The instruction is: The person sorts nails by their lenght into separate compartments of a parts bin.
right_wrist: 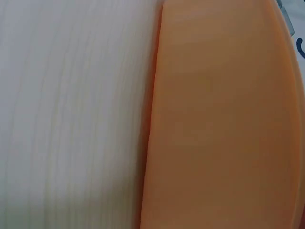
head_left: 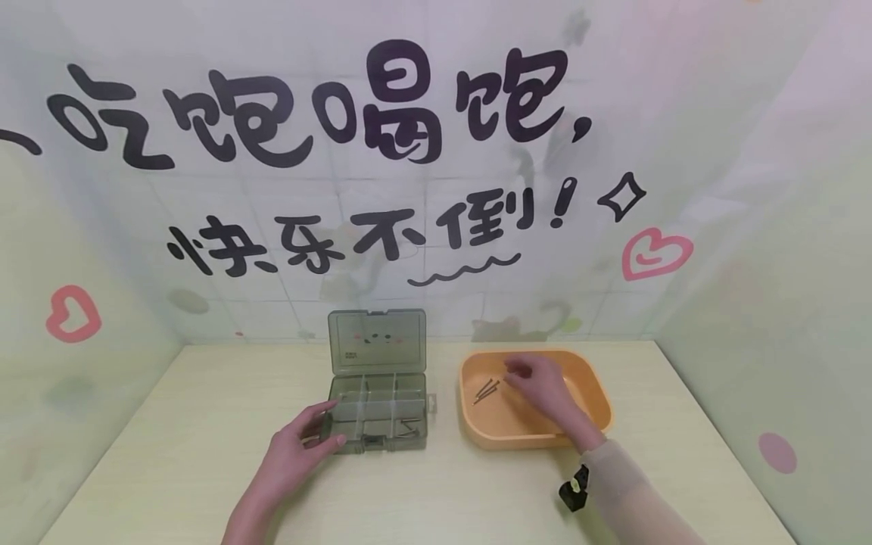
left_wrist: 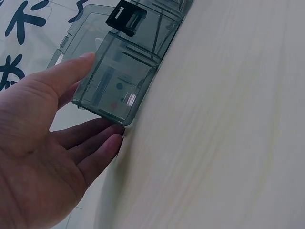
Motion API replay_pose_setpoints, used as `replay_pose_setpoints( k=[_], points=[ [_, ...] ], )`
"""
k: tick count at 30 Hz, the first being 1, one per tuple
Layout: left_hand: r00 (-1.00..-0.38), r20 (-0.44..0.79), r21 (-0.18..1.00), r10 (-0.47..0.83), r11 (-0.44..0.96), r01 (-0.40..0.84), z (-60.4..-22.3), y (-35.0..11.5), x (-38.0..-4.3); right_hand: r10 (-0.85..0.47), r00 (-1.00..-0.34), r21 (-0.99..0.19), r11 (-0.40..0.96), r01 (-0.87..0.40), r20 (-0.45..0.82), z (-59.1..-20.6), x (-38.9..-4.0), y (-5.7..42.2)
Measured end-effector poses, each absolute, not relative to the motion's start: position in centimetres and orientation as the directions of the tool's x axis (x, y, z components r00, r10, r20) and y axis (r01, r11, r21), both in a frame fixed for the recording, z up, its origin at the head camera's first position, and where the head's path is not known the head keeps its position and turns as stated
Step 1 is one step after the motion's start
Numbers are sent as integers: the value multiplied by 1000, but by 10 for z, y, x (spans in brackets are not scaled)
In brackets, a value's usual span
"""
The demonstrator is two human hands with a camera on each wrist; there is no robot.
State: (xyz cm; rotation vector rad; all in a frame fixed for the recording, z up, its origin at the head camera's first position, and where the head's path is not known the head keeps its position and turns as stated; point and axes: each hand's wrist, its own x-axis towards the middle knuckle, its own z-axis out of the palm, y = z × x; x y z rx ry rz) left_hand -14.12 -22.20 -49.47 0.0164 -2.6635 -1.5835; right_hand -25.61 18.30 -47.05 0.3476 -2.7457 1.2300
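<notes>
A translucent grey-green compartment box point(head_left: 378, 412) stands with its lid point(head_left: 378, 341) raised. My left hand point(head_left: 293, 446) holds its front left corner; in the left wrist view, the thumb lies over the box's front and the fingertips point(left_wrist: 114, 136) meet its side edge. Several thin metal screws or nails point(head_left: 409, 430) lie in the front right compartment. Over the orange tray point(head_left: 490, 439) hovers my right hand point(head_left: 545, 390), fingers loosely bent with a gap to the thumb. Several more metal pieces point(head_left: 486, 390) lie left of its fingertips in the tray.
The pale wooden table point(head_left: 422, 499) bears both containers, with the tray right of the box. A printed fabric wall point(head_left: 381, 182) rises behind and at both sides. A black device point(head_left: 575, 488) is worn at the right wrist. The right wrist view shows the tray's outer wall point(right_wrist: 224, 119).
</notes>
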Motion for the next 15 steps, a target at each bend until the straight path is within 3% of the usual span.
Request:
replay_pose_setpoints(
  k=[15],
  points=[
    [-999,27,873,-30,487,9,-494,-222,-141,-209,-971,-703,674,-227,113,-476,-262,211]
  ],
)
